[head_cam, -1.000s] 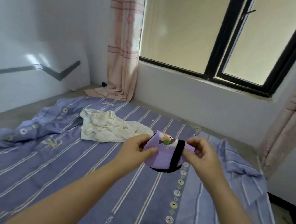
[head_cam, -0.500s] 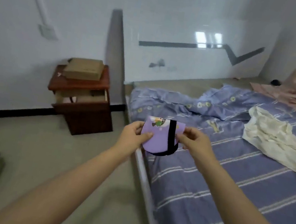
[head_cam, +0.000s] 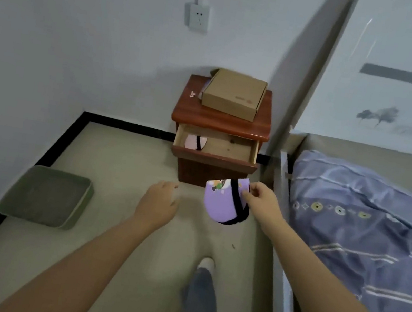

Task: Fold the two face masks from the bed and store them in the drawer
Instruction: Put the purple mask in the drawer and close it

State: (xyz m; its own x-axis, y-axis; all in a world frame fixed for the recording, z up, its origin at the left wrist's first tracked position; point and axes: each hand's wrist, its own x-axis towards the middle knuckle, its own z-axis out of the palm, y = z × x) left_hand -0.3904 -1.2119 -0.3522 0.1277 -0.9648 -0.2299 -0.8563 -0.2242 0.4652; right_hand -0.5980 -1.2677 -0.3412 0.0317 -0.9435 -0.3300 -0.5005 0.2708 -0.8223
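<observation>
A folded purple face mask (head_cam: 221, 206) with a black strap and a small cartoon print hangs from my right hand (head_cam: 262, 205), which pinches its upper right corner. My left hand (head_cam: 158, 202) is beside it to the left, empty, fingers loosely apart. Ahead stands a dark wooden nightstand (head_cam: 221, 120) with its top drawer (head_cam: 213, 155) pulled out. A pink folded mask (head_cam: 195, 142) with a black strap lies in the drawer's left part. The held mask is in the air just in front of the nightstand's lower front.
A cardboard box (head_cam: 233, 94) sits on the nightstand top. The bed (head_cam: 367, 221) with its blue striped cover and grey frame rail runs along the right. A grey-green cushion (head_cam: 44, 196) lies on the floor at left. My leg and shoe (head_cam: 206, 264) are below.
I have turned from the bed toward the nightstand and come closer. My left hand let go of the purple mask; only my right hand holds it now.
</observation>
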